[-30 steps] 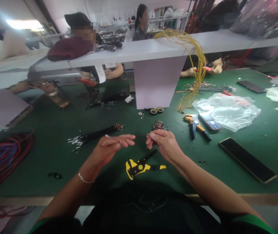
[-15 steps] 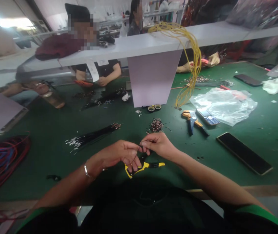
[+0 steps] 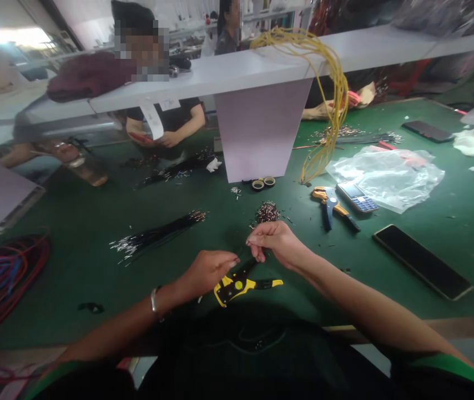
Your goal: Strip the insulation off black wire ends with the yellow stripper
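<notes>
My left hand [image 3: 210,273] is closed, thumb and forefinger pinching a thin black wire that shows only faintly at the fingertips. Just right of it and slightly higher, my right hand [image 3: 276,241] is pinched too, its fingertips apart from the left ones; whatever lies between them is too small to make out. Beneath both hands, a yellow and black wire stripper [image 3: 237,286] lies on the green table. Beyond my right hand is a pile of short black pieces with copper ends [image 3: 267,212]. A bundle of black wires [image 3: 162,230] with bared ends lies to the left.
An orange and blue cutter [image 3: 331,208], a keypad phone [image 3: 357,197], a clear plastic bag [image 3: 399,172] and a dark smartphone [image 3: 422,261] lie right. Tape rolls [image 3: 263,183] sit by the shelf support [image 3: 262,130]. Red and blue cable coils [image 3: 8,283] lie left. People sit opposite.
My hands have drawn apart. The left has turned over and closed, leaving more of the wire stripper showing; the right has shifted slightly right. The view has tilted a little.
</notes>
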### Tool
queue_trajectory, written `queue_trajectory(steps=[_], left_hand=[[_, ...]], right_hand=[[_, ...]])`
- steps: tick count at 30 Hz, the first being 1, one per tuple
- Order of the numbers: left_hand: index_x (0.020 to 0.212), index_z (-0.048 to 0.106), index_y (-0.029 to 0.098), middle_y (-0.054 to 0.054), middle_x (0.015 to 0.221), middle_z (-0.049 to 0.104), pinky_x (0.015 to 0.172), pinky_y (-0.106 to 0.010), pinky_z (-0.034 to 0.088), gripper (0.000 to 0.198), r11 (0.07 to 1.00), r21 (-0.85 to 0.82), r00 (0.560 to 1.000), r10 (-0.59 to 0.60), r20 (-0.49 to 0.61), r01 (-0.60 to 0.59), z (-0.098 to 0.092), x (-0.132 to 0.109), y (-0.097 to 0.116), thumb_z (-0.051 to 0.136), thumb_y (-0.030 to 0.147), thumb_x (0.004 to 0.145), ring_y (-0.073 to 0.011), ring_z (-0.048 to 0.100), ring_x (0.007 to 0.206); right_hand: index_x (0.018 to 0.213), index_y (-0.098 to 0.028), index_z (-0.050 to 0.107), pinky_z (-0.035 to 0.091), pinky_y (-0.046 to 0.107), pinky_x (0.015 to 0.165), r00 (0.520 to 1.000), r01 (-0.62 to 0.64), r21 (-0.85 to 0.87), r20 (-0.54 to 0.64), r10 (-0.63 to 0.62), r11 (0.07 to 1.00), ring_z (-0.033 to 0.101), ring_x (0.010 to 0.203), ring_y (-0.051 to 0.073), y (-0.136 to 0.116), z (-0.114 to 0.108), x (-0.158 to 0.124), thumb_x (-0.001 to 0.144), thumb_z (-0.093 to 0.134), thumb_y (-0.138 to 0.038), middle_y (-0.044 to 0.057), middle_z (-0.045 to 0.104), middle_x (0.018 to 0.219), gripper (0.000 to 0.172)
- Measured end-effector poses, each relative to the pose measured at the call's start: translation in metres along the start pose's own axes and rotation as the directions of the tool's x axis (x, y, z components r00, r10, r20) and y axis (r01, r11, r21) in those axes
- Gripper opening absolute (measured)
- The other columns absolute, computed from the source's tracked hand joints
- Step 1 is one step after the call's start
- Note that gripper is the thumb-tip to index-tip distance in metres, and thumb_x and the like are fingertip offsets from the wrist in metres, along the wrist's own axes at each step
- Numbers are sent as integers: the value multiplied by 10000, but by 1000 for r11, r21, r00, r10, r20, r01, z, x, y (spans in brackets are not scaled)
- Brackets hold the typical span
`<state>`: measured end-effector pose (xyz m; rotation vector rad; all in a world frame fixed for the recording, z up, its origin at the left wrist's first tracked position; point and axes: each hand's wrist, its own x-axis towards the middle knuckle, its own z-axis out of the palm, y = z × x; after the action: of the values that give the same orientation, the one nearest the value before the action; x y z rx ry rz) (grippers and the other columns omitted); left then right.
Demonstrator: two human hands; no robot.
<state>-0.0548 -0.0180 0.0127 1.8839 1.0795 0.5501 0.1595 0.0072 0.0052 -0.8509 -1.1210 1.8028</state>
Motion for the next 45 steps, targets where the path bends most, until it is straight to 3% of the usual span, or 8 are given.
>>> queue_trajectory(steps=[5,14,20,27,34,40,43,45], left_hand=[[869,692,119,-21,640,659,461,-198,346,235,841,-409,935,-325,142,355,-2,11,-2,651,325,764,-64,452,441],[717,665,116,54,394,440,399,-197,134,286,740,-578,909,-416,8,344,-5,14,4,691,401,713,-30,276,359],[731,670,120,48,401,447,384,-203,102,263,712,-633,902,-429,-50,304,-14,14,-8,702,381,721,-24,265,346],[720,677,124,39,413,463,379,-203,104,226,700,-651,897,-436,-67,292,-13,17,-12,715,346,706,-24,293,347],[727,679,124,39,418,467,384,-203,115,215,699,-665,888,-445,-117,263,-15,17,-18,718,334,704,-22,289,349],[744,689,129,50,408,436,382,-202,112,221,708,-655,876,-461,-143,266,-10,19,-23,731,342,698,-27,293,352],[742,690,133,51,414,431,380,-200,118,217,715,-646,866,-472,-166,266,-10,18,-23,736,339,689,-32,309,361],[739,687,133,55,411,428,379,-202,117,216,719,-646,863,-472,-183,256,-11,17,-23,731,339,691,-28,296,355]], right_hand=[[638,-135,663,407,204,420,1000,18,-227,-8,-21,974,540,388,77,-1,6,-1,716,747,-299,-8,646,513,200],[716,-126,708,468,226,434,996,-10,5,-85,10,1000,578,420,104,-6,-15,-11,782,717,-329,30,672,566,214],[918,-116,716,554,310,422,967,-249,307,136,217,918,648,517,188,7,-43,-70,849,612,-359,89,704,702,273],[1034,-148,704,565,245,573,919,-77,549,-284,273,832,645,603,150,41,-87,-118,805,584,-315,72,699,763,308],[1026,-165,680,572,376,767,896,-89,329,-385,220,940,714,834,244,45,-91,-124,761,650,-341,130,742,938,319],[1011,-171,620,577,461,768,830,-145,-44,-549,97,988,717,757,256,43,-86,-86,725,728,-360,114,735,872,360],[1064,-176,608,569,479,817,933,-26,-438,-334,-136,898,701,837,258,36,-58,-66,775,656,-368,119,711,949,350],[1194,-183,578,512,496,943,966,105,-728,-86,-243,678,656,1027,274,34,-33,-58,793,620,-309,140,679,1121,422]])
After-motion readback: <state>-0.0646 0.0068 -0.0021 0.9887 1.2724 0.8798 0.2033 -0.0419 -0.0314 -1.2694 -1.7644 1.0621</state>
